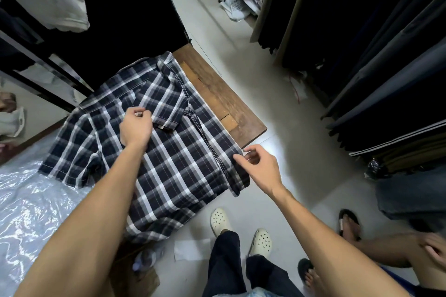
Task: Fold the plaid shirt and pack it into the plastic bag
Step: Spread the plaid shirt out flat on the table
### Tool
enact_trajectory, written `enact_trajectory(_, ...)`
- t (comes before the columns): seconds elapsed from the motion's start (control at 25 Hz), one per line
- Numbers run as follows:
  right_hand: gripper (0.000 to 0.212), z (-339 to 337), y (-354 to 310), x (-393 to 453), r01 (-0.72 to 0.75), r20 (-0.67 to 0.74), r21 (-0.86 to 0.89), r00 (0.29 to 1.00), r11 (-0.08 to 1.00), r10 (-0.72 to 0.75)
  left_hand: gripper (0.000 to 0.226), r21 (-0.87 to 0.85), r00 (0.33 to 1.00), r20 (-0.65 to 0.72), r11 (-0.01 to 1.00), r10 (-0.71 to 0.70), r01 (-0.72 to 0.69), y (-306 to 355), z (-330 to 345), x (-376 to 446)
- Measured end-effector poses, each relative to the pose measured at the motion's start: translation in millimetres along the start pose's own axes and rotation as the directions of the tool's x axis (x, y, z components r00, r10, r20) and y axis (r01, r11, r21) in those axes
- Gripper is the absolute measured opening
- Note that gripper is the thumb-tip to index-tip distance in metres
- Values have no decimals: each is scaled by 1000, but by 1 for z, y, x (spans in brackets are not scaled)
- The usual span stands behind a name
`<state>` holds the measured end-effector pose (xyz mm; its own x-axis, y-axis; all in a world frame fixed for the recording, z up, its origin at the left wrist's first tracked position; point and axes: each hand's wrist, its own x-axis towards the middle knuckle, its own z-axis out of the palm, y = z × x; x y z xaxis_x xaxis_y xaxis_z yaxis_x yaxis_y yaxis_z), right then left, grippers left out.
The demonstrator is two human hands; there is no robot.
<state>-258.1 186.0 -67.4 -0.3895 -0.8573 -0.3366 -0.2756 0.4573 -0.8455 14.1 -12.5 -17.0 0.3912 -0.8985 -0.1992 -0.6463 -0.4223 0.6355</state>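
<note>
A dark plaid shirt [169,152] lies spread over a wooden table [224,101], its collar toward the far end and its lower part hanging off the near edge. One sleeve is folded in across the body; the other lies flat out to the left, partly over a sheet of clear plastic [31,205] — whether this is the bag itself cannot be told.

The left hand [135,126] rests on the middle of the shirt, its fingers curled in and pinching the cloth near the folded sleeve's cuff. The right hand [259,167] is at the shirt's right edge, just by the table's near corner; its fingers are bent and its fingertips touch the edge of the cloth, but a firm grip cannot be made out.

Below, on the pale floor, stand the person's two white clogs [241,231] under dark trousers. At the lower right another person's sandalled feet [350,224] and a hand show — dark clothes hang on both sides.
</note>
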Motion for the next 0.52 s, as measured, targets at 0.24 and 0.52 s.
enact_trajectory(0.24, 27, 9, -45, 32, 146, 7, -443, 987, 885, -160, 72, 214, 985, 106, 971, -136, 111, -5, -8, 73)
enact_trajectory(0.52, 19, 32, -94, 68, 12, 48, -576, 999, 818, 20, 19, 54, 976, 220, 998, 0, -12, -9, -17, 83)
